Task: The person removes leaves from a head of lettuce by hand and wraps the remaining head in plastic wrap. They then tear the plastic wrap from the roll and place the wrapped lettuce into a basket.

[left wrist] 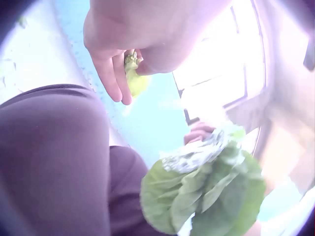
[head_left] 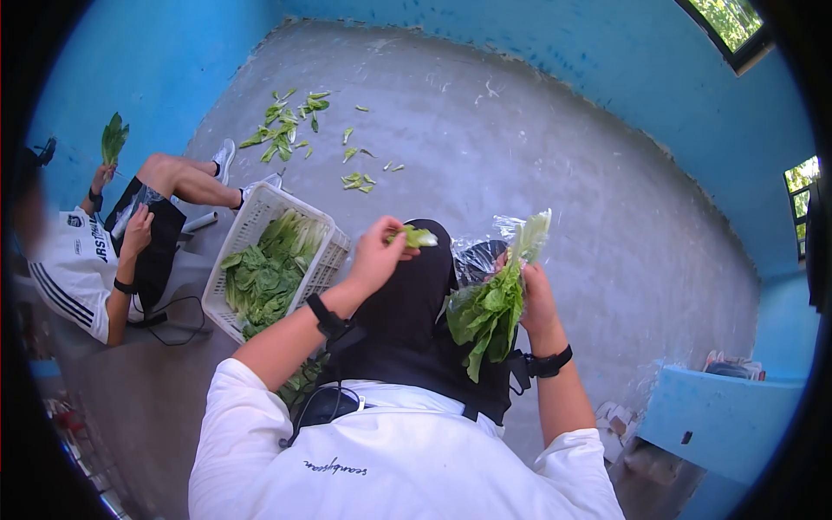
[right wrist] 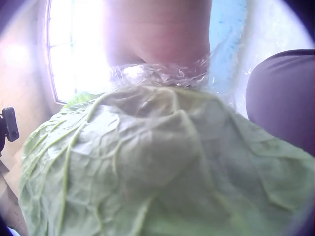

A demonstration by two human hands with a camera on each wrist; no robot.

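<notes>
My left hand (head_left: 379, 256) pinches a small pale green leaf piece (head_left: 420, 237) between fingers and thumb, above my left knee. The same leaf piece (left wrist: 135, 81) shows below the fingers in the left wrist view. At the right, my right hand (head_left: 539, 299) grips a head of leafy greens (head_left: 490, 316), its pale stem end up and its leaves hanging toward me. Clear plastic film (head_left: 475, 260) is gathered around the stems. In the right wrist view the broad leaves (right wrist: 147, 162) fill the lower half and hide the fingers, with crinkled film (right wrist: 152, 73) above them.
A white plastic crate (head_left: 336, 260) of leafy greens stands left of my legs. Several loose leaves (head_left: 279, 134) lie scattered on the grey floor (head_left: 520, 121). Beyond the crate sits another person (head_left: 78, 251) holding up greens (head_left: 113, 139). A blue ledge (head_left: 719, 425) is at right.
</notes>
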